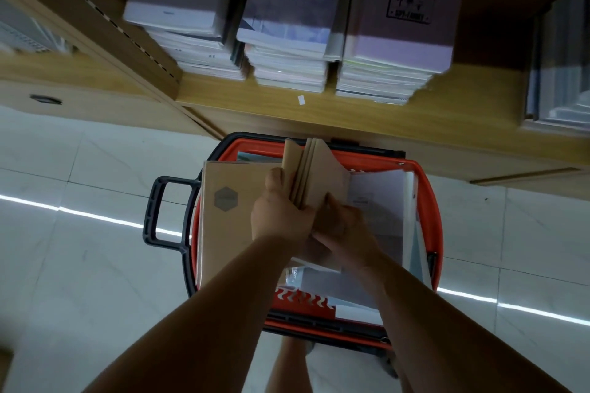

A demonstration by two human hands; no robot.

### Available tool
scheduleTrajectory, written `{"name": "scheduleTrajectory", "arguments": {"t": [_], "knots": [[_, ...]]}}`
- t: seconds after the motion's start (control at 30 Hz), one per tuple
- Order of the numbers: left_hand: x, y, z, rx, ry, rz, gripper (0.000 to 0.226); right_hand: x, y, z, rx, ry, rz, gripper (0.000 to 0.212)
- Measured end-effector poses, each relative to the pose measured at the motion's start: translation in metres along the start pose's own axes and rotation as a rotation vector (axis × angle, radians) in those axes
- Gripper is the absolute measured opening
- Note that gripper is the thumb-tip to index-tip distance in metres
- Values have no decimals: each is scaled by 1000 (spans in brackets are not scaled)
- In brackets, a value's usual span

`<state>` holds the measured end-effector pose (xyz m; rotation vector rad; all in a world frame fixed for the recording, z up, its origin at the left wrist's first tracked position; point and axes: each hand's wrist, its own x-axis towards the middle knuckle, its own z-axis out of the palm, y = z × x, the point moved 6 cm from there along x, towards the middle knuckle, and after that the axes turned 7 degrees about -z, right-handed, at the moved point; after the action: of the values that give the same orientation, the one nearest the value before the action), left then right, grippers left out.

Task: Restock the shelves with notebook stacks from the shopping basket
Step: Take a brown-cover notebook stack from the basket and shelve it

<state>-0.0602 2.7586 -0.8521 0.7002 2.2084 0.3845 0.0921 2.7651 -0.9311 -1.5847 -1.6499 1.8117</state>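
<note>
Both hands gather brown notebooks (314, 174) upright over the orange basket (426, 201). Left hand (281, 217) fingers pinch the spines; right hand (343, 226) fingers curl beneath, likely squaring them for the shelf (463, 112) beyond.

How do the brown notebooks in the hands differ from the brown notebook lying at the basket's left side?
The held brown notebooks, several together, stand tilted on edge, gripped by the left hand and right hand. The flat brown notebook lies untouched, its grey hexagon logo facing up. Both have plain kraft covers and sit over the red basket.
</note>
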Motion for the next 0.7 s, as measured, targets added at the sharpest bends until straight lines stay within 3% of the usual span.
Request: {"name": "scheduleTrajectory", "arguments": {"t": [0.13,0.23,0.37,0.47,0.57,0.63,0.7], "knots": [[-8,-20,-24,-134,-35,36,62,-13,-27,-6,52,56,-59,64],[-17,-51,-48,-327,-105,-9,61,-18,-31,-4,248,105,50,75],[-21,-103,-76,-503,-109,-127,79,-20,-32,31,334,16,211,102],[-19,-122,-89,-330,-4,-85,75,-13,-37,57,309,15,190,82],[-8,-135,-93,-131,100,-115,98,-8,-44,69,341,46,168,77],[0,-141,-91,-193,53,-160,104,-6,-47,71,383,58,157,72],[9,-144,-81,-484,-116,-149,89,-5,-45,71,423,54,151,69]]}}
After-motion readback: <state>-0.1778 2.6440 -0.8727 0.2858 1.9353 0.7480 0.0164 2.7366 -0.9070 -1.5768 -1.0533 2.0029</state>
